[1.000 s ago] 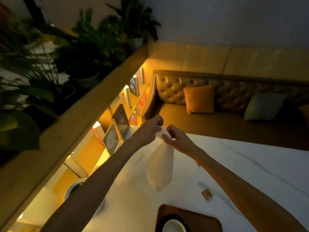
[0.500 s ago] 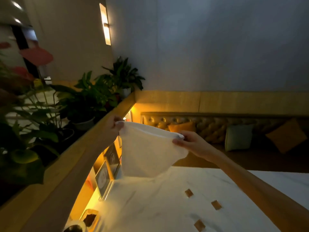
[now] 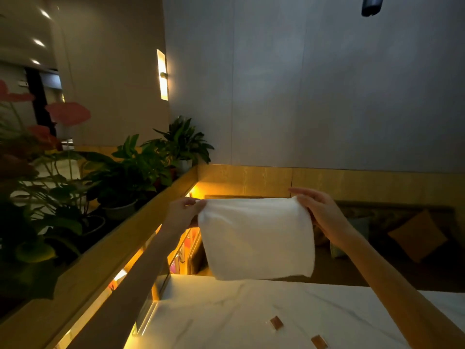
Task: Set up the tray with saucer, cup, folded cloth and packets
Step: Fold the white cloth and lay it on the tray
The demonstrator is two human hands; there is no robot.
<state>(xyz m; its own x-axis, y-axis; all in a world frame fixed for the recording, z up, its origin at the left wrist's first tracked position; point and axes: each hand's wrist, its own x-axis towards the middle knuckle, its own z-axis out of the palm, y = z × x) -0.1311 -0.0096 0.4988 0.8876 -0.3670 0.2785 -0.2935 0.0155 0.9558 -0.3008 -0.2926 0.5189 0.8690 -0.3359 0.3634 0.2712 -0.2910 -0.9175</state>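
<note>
A white cloth (image 3: 256, 238) hangs spread out in the air above the far end of the white marble table (image 3: 226, 316). My left hand (image 3: 182, 214) pinches its top left corner and my right hand (image 3: 318, 212) pinches its top right corner. The cloth's lower edge hangs just above the tabletop. Two small brown packets (image 3: 276, 322) (image 3: 319, 340) lie on the table below and to the right. The tray, saucer and cup are out of view.
A wooden ledge (image 3: 120, 238) with potted plants (image 3: 130, 177) runs along the left. Lit shelves with books (image 3: 181, 250) sit under it. Beyond the table is a bench seat with an orange cushion (image 3: 417, 235) against a wood-panelled wall.
Both hands have pulled apart, stretching the cloth from a narrow hanging fold into a wide flat sheet. The view has tilted up, so the tray and cup dropped out of sight.
</note>
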